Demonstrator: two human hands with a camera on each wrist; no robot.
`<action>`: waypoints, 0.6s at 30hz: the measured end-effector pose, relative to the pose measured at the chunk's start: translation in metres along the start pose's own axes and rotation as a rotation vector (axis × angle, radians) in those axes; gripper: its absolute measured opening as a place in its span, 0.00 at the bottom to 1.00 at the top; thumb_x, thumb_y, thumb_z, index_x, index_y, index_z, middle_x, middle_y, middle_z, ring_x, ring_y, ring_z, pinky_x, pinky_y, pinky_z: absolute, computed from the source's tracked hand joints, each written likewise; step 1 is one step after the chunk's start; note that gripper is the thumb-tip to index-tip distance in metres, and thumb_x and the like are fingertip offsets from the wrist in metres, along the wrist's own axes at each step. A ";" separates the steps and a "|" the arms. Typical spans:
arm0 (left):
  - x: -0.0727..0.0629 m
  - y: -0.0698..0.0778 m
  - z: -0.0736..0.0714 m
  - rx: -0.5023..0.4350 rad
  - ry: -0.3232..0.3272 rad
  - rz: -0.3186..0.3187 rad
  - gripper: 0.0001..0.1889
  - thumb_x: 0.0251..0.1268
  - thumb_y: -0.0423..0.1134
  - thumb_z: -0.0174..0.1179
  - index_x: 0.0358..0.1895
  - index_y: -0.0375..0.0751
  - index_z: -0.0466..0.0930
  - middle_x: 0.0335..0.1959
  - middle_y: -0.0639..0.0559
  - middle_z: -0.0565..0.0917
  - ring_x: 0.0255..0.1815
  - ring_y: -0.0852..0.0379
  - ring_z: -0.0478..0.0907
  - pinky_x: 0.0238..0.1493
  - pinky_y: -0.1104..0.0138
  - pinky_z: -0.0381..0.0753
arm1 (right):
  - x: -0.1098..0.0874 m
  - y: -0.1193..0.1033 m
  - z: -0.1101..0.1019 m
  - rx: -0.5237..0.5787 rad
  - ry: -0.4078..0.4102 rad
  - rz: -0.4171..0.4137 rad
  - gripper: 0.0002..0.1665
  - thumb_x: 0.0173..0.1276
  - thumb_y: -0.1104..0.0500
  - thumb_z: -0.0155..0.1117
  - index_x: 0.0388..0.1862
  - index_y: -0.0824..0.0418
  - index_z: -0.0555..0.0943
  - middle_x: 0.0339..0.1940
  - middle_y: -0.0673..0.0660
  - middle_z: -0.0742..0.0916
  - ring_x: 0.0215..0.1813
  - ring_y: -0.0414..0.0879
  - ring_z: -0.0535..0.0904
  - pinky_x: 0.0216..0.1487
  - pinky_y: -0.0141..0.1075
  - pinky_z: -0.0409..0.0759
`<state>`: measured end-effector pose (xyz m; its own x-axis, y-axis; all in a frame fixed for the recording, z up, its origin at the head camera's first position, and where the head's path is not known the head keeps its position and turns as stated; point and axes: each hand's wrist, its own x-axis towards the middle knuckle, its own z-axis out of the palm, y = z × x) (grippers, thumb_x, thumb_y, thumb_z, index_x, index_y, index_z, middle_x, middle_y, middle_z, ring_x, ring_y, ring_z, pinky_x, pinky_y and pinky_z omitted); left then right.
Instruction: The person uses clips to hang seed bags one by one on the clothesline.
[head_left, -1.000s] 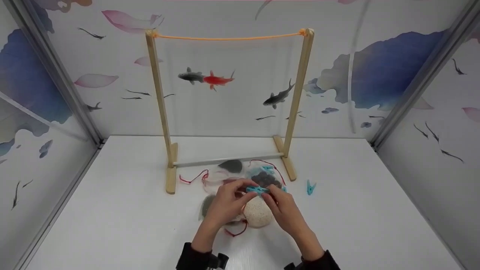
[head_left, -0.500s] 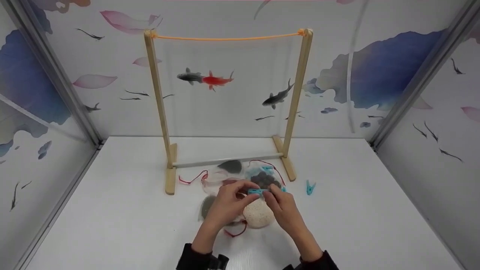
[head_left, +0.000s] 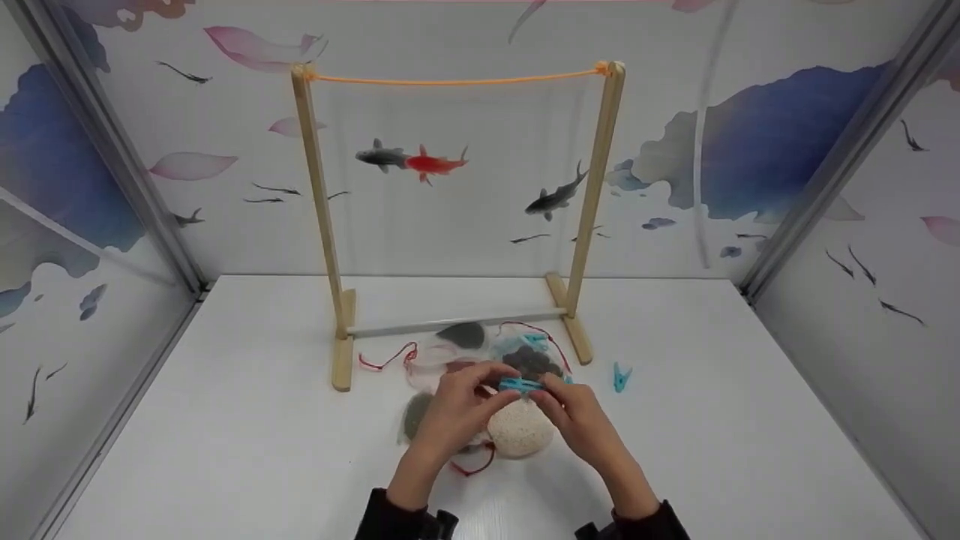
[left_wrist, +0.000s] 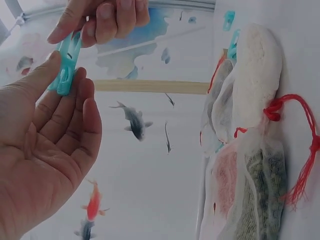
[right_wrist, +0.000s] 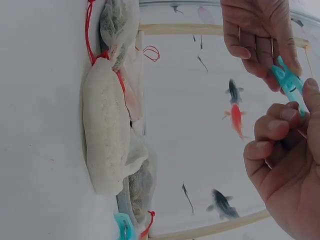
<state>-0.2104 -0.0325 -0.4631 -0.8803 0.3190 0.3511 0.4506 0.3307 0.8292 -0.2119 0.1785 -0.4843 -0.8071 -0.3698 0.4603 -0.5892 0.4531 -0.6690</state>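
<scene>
Both hands hold one light-blue plastic clothespin (head_left: 520, 385) above a group of filled mesh bags. My left hand (head_left: 463, 405) pinches its left end between thumb and fingertips. At the other end, the thumb and fingers of my right hand (head_left: 577, 416) grip it. In the left wrist view the clothespin (left_wrist: 68, 65) shows its slotted side, and its jaws look closed. Just under the hands lies a round cream bag (head_left: 519, 431). A dark green-grey bag (head_left: 415, 414) sits to its left, partly hidden by the left wrist.
Behind the hands lie a bag of dark lumps (head_left: 531, 361) and a bag with a dark patch (head_left: 462, 334), with red drawstrings about. Another blue clothespin (head_left: 621, 377) lies at the right. A wooden frame (head_left: 592, 187) with an orange cord (head_left: 457, 82) stands behind.
The clothespin has shifted slightly right between the hands, and the right hand's fingers have shifted on its end. The bags and frame stay put.
</scene>
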 end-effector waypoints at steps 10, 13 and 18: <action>-0.021 -0.011 -0.009 0.516 -0.286 -0.202 0.31 0.41 0.35 0.80 0.53 0.39 0.77 0.52 0.45 0.79 0.56 0.46 0.75 0.58 0.54 0.79 | 0.000 0.008 -0.007 -0.045 0.209 0.044 0.13 0.74 0.62 0.59 0.27 0.53 0.75 0.16 0.43 0.75 0.20 0.31 0.66 0.21 0.26 0.65; -0.025 -0.018 -0.004 0.633 -0.327 -0.217 0.32 0.32 0.29 0.81 0.48 0.38 0.78 0.47 0.45 0.78 0.50 0.46 0.76 0.51 0.56 0.81 | 0.000 0.009 -0.008 -0.061 0.220 0.027 0.13 0.74 0.62 0.59 0.26 0.54 0.75 0.15 0.43 0.75 0.20 0.30 0.65 0.21 0.26 0.64; -0.026 -0.029 0.004 0.758 -0.230 -0.136 0.20 0.45 0.22 0.72 0.43 0.39 0.80 0.41 0.43 0.80 0.44 0.45 0.79 0.42 0.57 0.82 | 0.000 0.012 -0.007 -0.054 0.240 -0.002 0.13 0.73 0.64 0.59 0.26 0.57 0.75 0.15 0.44 0.76 0.20 0.30 0.66 0.21 0.26 0.65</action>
<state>-0.1997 -0.0468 -0.4986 -0.9191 0.3807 0.1015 0.3929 0.8663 0.3084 -0.2190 0.1897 -0.4886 -0.7882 -0.1705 0.5914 -0.5868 0.4980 -0.6385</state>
